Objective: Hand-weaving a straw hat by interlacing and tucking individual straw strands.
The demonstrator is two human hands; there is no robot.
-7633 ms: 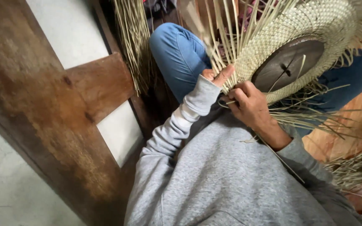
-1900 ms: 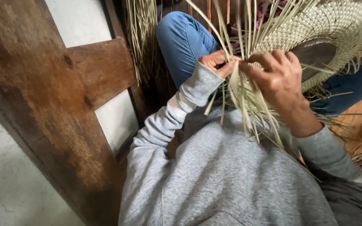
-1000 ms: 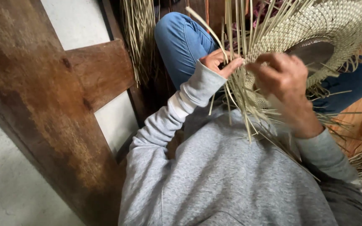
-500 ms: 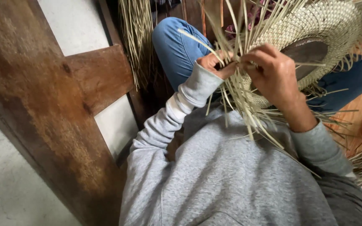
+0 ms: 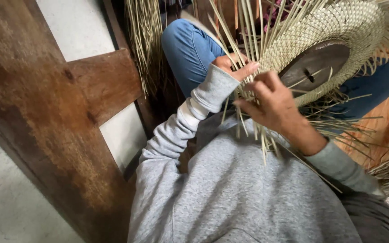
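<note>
Pinching loose pale straw strands (image 5: 248,130) at the brim, the right hand (image 5: 271,105) is closed on them; the left hand (image 5: 236,66) grips strands beside it. The half-woven round straw hat (image 5: 338,31) rests over the blue-jeaned knee (image 5: 190,49), probably light, springy and brittle; hold near the weave.

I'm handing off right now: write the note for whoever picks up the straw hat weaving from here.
Left hand: at the hat's edge, fingers among the loose straw strands, pinching some.
Right hand: closed around a bunch of strands just below the woven part.
Straw hat: held up over the lap, on a dark round block that sits inside the crown.
Done: the band around the block is tightly woven.
Left: many strands stick out unwoven all round the edge, so the outer part is unfinished. More dry straw hangs beside the wooden frame.
</note>
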